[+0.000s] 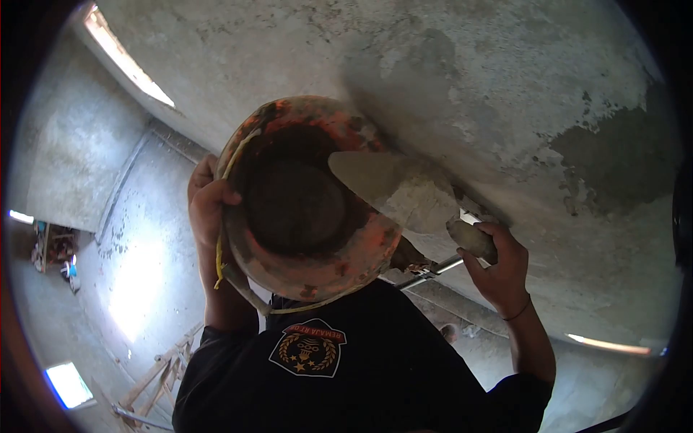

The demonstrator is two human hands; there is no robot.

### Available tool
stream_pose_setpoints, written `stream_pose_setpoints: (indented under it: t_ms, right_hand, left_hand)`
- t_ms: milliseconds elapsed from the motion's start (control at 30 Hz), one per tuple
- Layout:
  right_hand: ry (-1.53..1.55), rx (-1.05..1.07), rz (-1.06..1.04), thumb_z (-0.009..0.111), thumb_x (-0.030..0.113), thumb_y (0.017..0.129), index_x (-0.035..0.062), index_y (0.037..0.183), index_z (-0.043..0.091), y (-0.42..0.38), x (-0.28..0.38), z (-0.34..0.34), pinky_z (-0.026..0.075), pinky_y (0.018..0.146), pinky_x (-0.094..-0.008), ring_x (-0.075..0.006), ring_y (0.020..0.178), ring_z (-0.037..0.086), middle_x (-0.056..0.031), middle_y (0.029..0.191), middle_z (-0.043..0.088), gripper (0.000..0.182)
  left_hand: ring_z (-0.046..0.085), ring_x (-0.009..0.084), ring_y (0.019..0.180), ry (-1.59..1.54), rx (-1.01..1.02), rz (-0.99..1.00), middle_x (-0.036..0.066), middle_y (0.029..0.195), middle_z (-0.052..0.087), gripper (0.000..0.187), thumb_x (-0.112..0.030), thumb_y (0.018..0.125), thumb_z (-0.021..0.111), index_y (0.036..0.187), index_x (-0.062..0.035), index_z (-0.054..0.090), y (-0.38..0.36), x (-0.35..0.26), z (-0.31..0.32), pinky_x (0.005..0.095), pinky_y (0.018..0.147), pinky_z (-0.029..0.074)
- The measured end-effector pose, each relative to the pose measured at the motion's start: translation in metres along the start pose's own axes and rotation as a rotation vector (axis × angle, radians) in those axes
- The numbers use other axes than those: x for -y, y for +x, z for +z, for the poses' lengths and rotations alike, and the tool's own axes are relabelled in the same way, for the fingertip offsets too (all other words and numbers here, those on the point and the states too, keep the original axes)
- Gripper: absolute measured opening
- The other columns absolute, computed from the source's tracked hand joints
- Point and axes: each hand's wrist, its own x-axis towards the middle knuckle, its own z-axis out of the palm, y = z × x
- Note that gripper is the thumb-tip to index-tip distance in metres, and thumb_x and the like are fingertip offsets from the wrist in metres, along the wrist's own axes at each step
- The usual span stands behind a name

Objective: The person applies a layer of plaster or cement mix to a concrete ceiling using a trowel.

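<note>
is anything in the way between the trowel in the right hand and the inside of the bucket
Nothing visible: the tip of the trowel overlaps the mouth of the bucket in this view. The yellow cord passes by the left hand, clear of the blade. Whether blade and rim touch, I cannot tell.

We see bucket, round, worn red-orange, blotched with grey and dark smears. Held up, mouth facing us; inside dark, contents too dim for us to tell. Yellow cord runs down left rim, with another stretch along lower edge. Trowel at bucket's right: broad grey blade, rounded tip pointing left, overlapping bucket mouth; whether touching, we cannot tell. Pale crust coats blade's right half. Stubby grey handle at right end, beyond bucket.
</note>
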Motion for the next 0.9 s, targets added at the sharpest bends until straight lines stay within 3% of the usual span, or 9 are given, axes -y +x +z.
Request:
stream_pose_setpoints:
  t_ms: [100, 367, 900]
  right_hand:
    - [0.021, -0.025, 0.042, 0.082, 0.010, 0.068, 0.0021, 0.106, 0.062, -0.001, 0.001, -0.015, 0.055, 0.071, -0.0343, -0.0303, 0.082, 0.070, -0.0181, 0.095, 0.068, 0.044]
    - [-0.153, -0.094, -0.040, 0.083, 0.012, 0.062, 0.0035, 0.100, 0.064, -0.006, 0.004, -0.060, 0.053, 0.065, -0.0340, -0.0297, 0.076, 0.068, -0.0142, 0.092, 0.068, 0.044]
    - [-0.262, -0.312, 0.044, 0.082, 0.011, 0.065, 0.0022, 0.103, 0.065, -0.027, 0.018, -0.155, 0.052, 0.061, -0.0330, -0.0286, 0.071, 0.067, -0.0150, 0.088, 0.066, 0.043]
  left_hand:
    - [0.050, 0.0151, 0.060, -0.078, 0.017, -0.030, 0.006, 0.068, 0.056, 0.016, 0.003, 0.056, 0.048, 0.070, -0.0050, 0.045, 0.003, 0.000, 0.000, 0.0243, 0.061, 0.043]
    - [0.055, 0.0193, 0.067, -0.091, 0.064, -0.058, 0.011, 0.076, 0.059, 0.019, 0.002, 0.055, 0.045, 0.073, -0.0045, 0.043, 0.007, -0.004, -0.004, 0.0263, 0.069, 0.049]
    - [0.050, 0.0162, 0.061, -0.087, 0.049, -0.062, 0.008, 0.072, 0.057, 0.024, 0.003, 0.050, 0.040, 0.073, -0.0059, 0.040, 0.014, 0.006, -0.009, 0.0232, 0.062, 0.045]
